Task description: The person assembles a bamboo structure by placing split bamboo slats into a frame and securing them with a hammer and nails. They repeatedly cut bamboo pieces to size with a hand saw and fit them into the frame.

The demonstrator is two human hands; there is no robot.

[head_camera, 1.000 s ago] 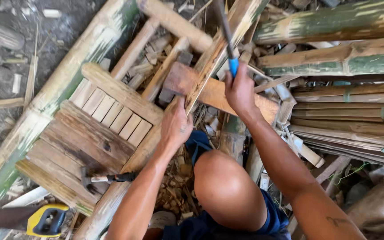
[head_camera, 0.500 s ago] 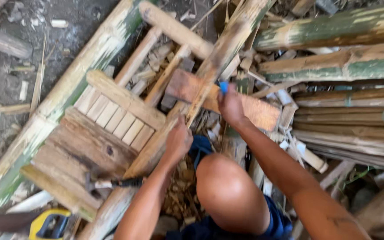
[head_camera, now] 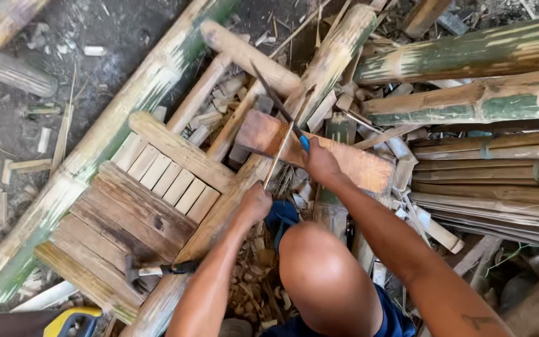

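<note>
My right hand (head_camera: 320, 163) grips a long dark knife (head_camera: 274, 98) by its blue handle, and the blade slants up and to the left. My left hand (head_camera: 254, 203) pinches the lower end of a thin bamboo sliver (head_camera: 279, 155) that stands tilted against a reddish wooden block (head_camera: 360, 166). The knife edge meets the sliver near its top. Both hands work over a thick bamboo pole (head_camera: 335, 53) belonging to a frame with wooden slats (head_camera: 157, 187). My bent knee (head_camera: 325, 281) sits just below the hands.
A hammer (head_camera: 157, 270) lies on the lower slats. Green and tan bamboo poles (head_camera: 469, 56) and split strips (head_camera: 494, 181) are stacked on the right. A yellow tool (head_camera: 73, 323) shows at the bottom left. Chips and offcuts litter the dark ground (head_camera: 26, 75).
My right hand dropped from a raised position to the wooden block, bringing the knife down against the sliver. My left hand now holds the sliver, where before it rested on the bamboo pole.
</note>
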